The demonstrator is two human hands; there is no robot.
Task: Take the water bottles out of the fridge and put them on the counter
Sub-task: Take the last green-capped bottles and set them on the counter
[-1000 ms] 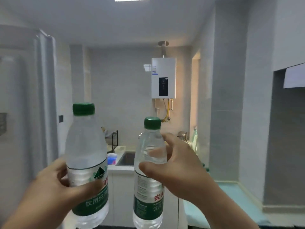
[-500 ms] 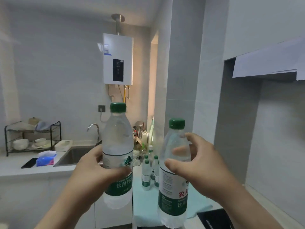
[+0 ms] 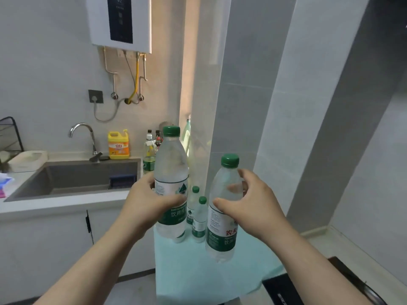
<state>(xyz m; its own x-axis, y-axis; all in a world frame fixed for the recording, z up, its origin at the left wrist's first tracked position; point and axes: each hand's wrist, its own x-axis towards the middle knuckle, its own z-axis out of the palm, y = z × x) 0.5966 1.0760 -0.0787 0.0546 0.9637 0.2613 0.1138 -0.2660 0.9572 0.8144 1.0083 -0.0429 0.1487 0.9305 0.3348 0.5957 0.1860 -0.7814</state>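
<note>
My left hand (image 3: 148,203) grips a clear water bottle (image 3: 170,168) with a green cap and green label, held upright. My right hand (image 3: 248,203) grips a second such bottle (image 3: 222,230), upright and a little lower. Both hang above the counter with a pale turquoise cover (image 3: 198,271). Behind and between them, two smaller green-capped bottles (image 3: 199,219) stand on that cover near the wall. The fridge is out of view.
A steel sink (image 3: 72,179) with a tap (image 3: 83,137) lies to the left, with a yellow detergent jug (image 3: 118,145) and condiment bottles (image 3: 150,148) behind it. A water heater (image 3: 120,20) hangs on the wall. A black hob (image 3: 312,285) sits at the lower right.
The view has swung right and down, from the fridge side to the counter. Both held bottles have come closer to the turquoise cover, and the standing bottles look nearer.
</note>
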